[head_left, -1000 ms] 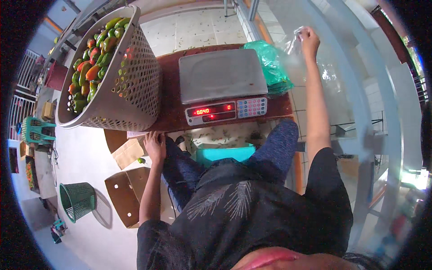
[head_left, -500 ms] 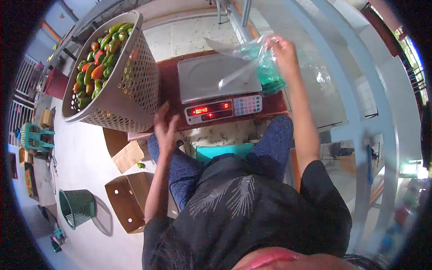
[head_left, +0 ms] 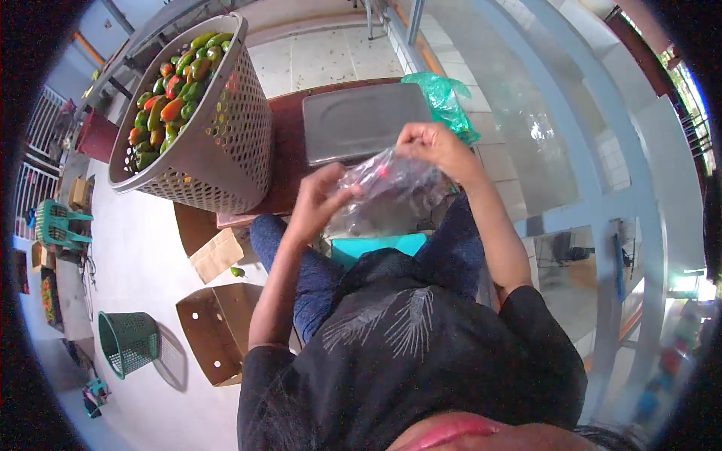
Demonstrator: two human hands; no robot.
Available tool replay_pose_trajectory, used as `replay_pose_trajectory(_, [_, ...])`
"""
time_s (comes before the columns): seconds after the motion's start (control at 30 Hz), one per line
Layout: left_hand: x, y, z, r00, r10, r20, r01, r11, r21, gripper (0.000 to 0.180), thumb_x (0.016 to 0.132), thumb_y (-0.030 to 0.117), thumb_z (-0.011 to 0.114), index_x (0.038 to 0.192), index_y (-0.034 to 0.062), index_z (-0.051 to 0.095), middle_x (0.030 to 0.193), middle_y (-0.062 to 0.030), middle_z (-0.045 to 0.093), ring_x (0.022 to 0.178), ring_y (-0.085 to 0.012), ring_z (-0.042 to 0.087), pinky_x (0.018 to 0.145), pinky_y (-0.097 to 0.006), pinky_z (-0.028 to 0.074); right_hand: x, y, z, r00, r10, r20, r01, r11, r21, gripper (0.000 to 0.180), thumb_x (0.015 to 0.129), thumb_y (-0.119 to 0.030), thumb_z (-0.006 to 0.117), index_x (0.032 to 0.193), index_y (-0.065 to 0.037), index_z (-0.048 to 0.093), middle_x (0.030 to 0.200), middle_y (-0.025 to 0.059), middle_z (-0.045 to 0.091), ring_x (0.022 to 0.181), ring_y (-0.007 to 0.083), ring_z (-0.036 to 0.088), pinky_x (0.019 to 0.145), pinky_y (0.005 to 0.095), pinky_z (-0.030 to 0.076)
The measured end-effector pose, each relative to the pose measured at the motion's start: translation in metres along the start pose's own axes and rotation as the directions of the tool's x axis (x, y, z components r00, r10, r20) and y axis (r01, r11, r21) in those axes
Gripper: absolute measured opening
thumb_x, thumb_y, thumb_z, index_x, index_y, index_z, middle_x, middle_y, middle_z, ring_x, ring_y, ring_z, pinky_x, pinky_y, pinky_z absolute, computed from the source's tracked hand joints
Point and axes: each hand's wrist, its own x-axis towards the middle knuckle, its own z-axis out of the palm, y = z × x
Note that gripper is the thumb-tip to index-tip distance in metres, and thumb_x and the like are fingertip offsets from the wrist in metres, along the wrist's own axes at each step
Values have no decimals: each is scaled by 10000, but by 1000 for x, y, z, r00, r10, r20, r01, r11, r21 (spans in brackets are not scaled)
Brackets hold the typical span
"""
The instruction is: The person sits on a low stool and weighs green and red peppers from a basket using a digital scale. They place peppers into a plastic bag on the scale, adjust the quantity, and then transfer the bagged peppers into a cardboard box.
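A clear plastic bag [head_left: 391, 180] is stretched between both hands in front of the grey weighing scale [head_left: 361, 120]. My left hand [head_left: 320, 199] grips the bag's left edge and my right hand [head_left: 432, 146] pinches its upper right edge. Left of the scale, a large beige perforated basket [head_left: 218, 150] leans on the dark red table [head_left: 282, 150]. The basket is full of green, orange and red peppers [head_left: 169, 83]. A bundle of green plastic bags [head_left: 444, 101] lies to the right of the scale.
On the floor to the left are a brown cardboard box [head_left: 214, 334], a cardboard piece [head_left: 214, 254], one loose green pepper [head_left: 238, 271] and a small green basket [head_left: 129, 343]. A teal stool [head_left: 380, 246] shows between my knees. A glass wall with a pale frame [head_left: 594, 195] runs along the right.
My right hand came back from the far right carrying a clear bag to in front of the scale. My left hand rose from my knee and took hold of the bag.
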Motion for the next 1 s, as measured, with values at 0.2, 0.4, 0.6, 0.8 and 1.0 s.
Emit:
replay_pose_trajectory(0.2, [15,11,-19,956,23,-293,-71,986,-154,170,931,183,585,889,20,566,789,27,561,713,-43,490,631,-199,399,7,12,-10,983,103,-151,-44,935,352,152,877,-215,655,893,-69,616,773,-41,571,639,31,506,602,190,429])
replay_pose_trajectory(0.4, [4,-8,-16,994,-56,-89,49,996,-81,271,952,255,556,901,-5,613,753,53,537,689,-35,454,588,-211,382,12,37,-6,955,211,-207,-103,894,436,201,913,-271,615,898,-70,616,717,-51,556,562,29,493,536,189,423])
replay_pose_trajectory(0.6, [-38,-75,-88,947,-151,-283,229,937,265,242,955,151,536,1059,-60,592,867,-59,640,812,-104,566,723,-266,469,73,88,-58,977,126,-175,-92,978,189,237,944,-282,545,923,-62,629,670,-37,549,624,49,557,581,190,436])
replay_pose_trajectory(0.8, [-101,-142,-119,790,-338,-511,575,699,426,214,957,157,515,994,-41,589,768,-81,639,682,-124,551,622,-299,457,208,176,-143,922,-67,-382,-47,958,-282,211,861,-228,610,929,-31,642,785,50,648,750,162,617,710,305,488])
replay_pose_trajectory(1.0, [-118,-179,-91,706,-101,-701,595,621,510,218,920,181,525,798,8,471,721,-196,501,659,-376,527,593,-430,413,309,272,-147,980,113,-162,-187,801,-569,219,840,-251,618,927,-62,687,870,117,689,811,212,638,744,329,485])
